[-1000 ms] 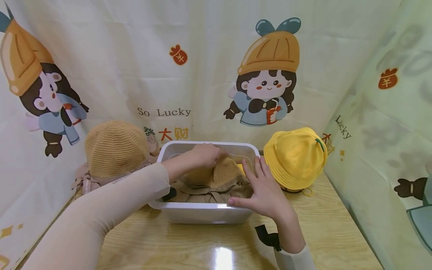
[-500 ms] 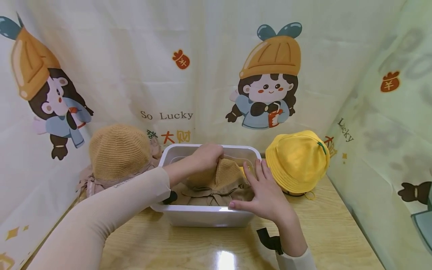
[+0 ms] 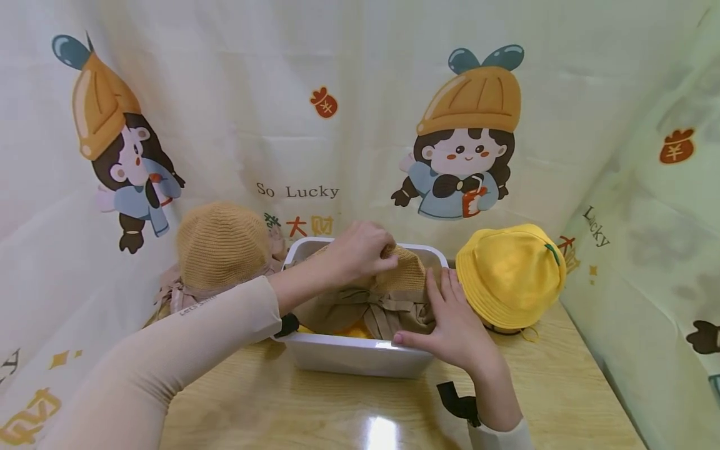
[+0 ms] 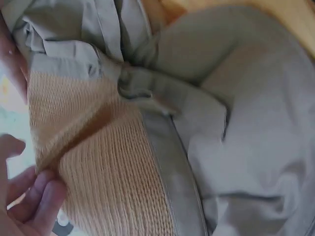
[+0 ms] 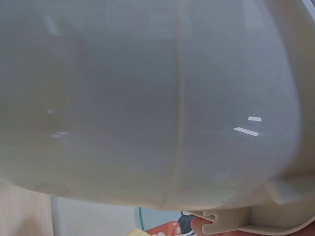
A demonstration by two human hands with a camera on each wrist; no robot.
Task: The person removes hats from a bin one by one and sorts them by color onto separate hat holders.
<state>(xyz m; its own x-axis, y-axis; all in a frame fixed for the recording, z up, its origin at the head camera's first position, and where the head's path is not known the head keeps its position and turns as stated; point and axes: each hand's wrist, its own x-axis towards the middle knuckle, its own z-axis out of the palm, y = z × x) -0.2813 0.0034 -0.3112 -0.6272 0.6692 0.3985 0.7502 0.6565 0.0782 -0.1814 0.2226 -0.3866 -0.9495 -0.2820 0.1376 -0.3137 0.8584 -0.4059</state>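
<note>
My left hand [image 3: 365, 250] pinches the crown of a tan knitted sun hat [image 3: 407, 275], lifted partly above a white plastic bin [image 3: 360, 356]. In the left wrist view the fingertips [image 4: 49, 196] hold a fold of the knit, while the hat's wide grey-brown cloth brim [image 4: 256, 98] and bow spread to the right. My right hand [image 3: 458, 328] rests on the bin's front right corner, fingers straight and spread, thumb on the front rim. Yellow cloth [image 3: 354, 330] shows under the hat. The right wrist view is mostly filled by the bin's wall [image 5: 123, 108].
To the left of the bin, a second tan knitted hat [image 3: 222, 247] stands with its ribbon toward the left. A yellow bucket hat [image 3: 509, 275] stands close on the right. Printed cloth [image 3: 371, 137] hangs behind and at both sides of the wooden table [image 3: 292, 412].
My left hand has risen with the hat, whose brim has come up and uncovered yellow cloth in the bin. The right hand stays on the rim. The head view has turned slightly left.
</note>
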